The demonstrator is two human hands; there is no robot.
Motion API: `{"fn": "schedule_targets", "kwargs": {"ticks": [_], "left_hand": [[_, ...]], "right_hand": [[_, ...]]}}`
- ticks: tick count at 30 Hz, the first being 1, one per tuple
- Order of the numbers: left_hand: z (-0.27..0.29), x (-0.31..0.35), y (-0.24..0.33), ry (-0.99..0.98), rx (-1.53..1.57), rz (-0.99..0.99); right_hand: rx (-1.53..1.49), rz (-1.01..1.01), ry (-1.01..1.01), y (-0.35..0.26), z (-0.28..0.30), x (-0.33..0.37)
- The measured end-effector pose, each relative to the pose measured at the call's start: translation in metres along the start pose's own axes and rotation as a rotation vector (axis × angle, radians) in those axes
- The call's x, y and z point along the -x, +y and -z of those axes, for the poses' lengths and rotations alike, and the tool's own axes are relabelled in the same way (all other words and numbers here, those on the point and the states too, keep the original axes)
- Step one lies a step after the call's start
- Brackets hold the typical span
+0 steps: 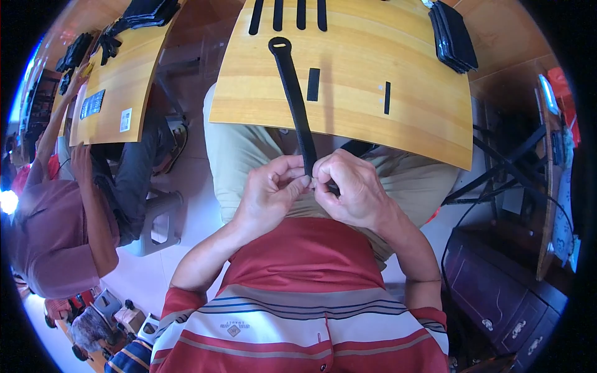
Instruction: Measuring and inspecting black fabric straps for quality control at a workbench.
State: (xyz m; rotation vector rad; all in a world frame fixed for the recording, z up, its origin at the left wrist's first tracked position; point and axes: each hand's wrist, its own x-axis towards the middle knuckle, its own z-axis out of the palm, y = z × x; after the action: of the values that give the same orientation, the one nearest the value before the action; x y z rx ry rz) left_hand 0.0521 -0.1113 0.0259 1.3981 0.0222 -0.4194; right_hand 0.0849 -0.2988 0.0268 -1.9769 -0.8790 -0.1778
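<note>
Black strips (pixel 301 13), four, top centre of the frame: flat on the table (pixel 249 93), out of hand; finished or waiting, cannot tell. Left hand (pixel 274 188), centre: thumb and fingers pinched on the near end of the strap (pixel 291 93). That strap, one, black: slotted round head over the table, near end past its edge; seemingly mid-work. Patch (pixel 313 84), loose, unattached. Right hand (pixel 348 185), centre: fingers closed at the same end. Sliver (pixel 387 98), right of centre: loose, apparently unused. Stack (pixel 454 38), black, upper right: untouched.
</note>
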Motion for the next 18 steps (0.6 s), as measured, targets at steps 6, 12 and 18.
{"fn": "schedule_targets", "kwargs": {"ticks": [6, 12, 18], "left_hand": [[-0.003, 0.005, 0.003, -0.006, 0.028, 0.028], [-0.005, 0.007, -0.002, -0.021, 0.061, -0.018], [-0.003, 0.008, 0.000, -0.019, -0.014, -0.006]], "right_hand": [[0.017, -0.030, 0.039, 0.009, 0.015, 0.000], [-0.065, -0.025, 0.038, -0.005, 0.019, -0.001], [0.047, 0.073, -0.002, -0.007, 0.015, 0.001]]}}
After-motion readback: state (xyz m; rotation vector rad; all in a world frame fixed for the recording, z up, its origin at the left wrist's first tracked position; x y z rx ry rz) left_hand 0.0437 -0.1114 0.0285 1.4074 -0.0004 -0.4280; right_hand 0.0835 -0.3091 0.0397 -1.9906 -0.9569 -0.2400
